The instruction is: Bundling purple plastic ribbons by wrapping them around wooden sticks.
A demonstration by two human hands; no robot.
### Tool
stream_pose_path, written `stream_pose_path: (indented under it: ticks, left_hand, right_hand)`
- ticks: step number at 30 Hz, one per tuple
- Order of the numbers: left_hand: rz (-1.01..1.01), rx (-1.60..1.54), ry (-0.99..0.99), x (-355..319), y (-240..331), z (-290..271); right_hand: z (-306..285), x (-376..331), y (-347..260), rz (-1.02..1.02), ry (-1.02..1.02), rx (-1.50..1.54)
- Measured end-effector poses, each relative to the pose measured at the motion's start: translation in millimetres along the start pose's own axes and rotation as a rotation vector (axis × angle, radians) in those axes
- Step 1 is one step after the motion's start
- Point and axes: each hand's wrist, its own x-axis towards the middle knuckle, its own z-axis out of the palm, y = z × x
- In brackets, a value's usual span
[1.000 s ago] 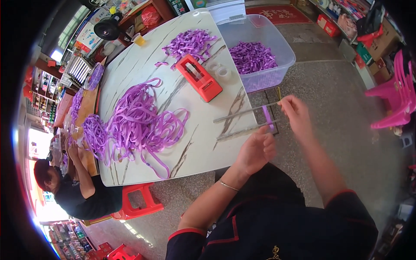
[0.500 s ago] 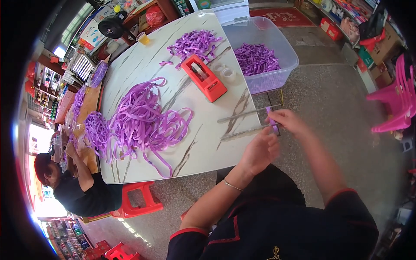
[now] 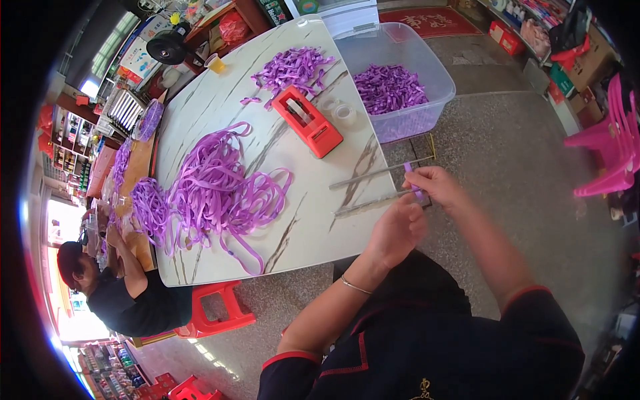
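Note:
Two thin metal rods (image 3: 363, 179) stick out over the table's right edge, side by side, with a purple ribbon (image 3: 409, 175) wound across them. My right hand (image 3: 437, 187) pinches this ribbon between thumb and fingers at the rods' near end. Close beside it, my left hand (image 3: 399, 230) is closed with curled fingers against the lower end of the ribbon; what its fingertips hold is hidden. A large tangled heap of long purple ribbon (image 3: 213, 180) covers the left part of the tabletop. Short folded purple ribbon pieces (image 3: 293, 70) lie in a pile farther back.
A red tape dispenser (image 3: 308, 123) and clear tape rolls (image 3: 344, 115) rest on the marble-patterned table (image 3: 313, 227). Beyond its right edge stands a clear plastic bin (image 3: 427, 100) with many purple pieces. A cup (image 3: 215, 64) stands at the back. Another person (image 3: 127, 287) sits at left.
Both hands stay at the ribbon on the rods, with only slight finger movement. The whole view has shifted a little; the seated person's head and arm have moved slightly.

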Motion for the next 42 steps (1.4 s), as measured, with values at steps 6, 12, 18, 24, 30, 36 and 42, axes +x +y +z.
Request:
stream_pose_path:
  ticks: [6, 12, 18, 24, 30, 36, 42]
  left_hand:
    - [0.011, 0.016, 0.030, -0.1, 1.0, -0.7]
    - [-0.015, 0.058, 0.029, 0.8, 2.6, 5.1]
    - [0.004, 0.043, -0.002, 1.3, 0.7, -1.4]
    - [0.031, 0.058, 0.020, 2.1, -0.6, -0.7]
    - [-0.008, 0.050, -0.011, 0.8, 2.8, 3.2]
    - [-0.030, -0.018, -0.057, -0.8, 4.8, -6.3]
    - [-0.042, -0.042, -0.092, -2.6, 7.1, -12.1]
  right_hand:
    - [-1.4, -14.2, -6.0, 0.153, 0.071, 0.097]
    - [-1.4, -37.9, 9.0, 0.184, 0.003, 0.128]
    - [8.9, -44.4, 14.4, 0.086, 0.037, 0.182]
    - [16.8, -47.3, 18.3, 0.009, 0.085, 0.217]
    - [14.3, -49.7, 9.6, -0.005, 0.060, 0.153]
    - [-6.1, -36.8, -46.9, -0.034, -0.141, -0.164]
    - [46.2, 53.5, -101.3, -0.549, -0.013, -0.427]
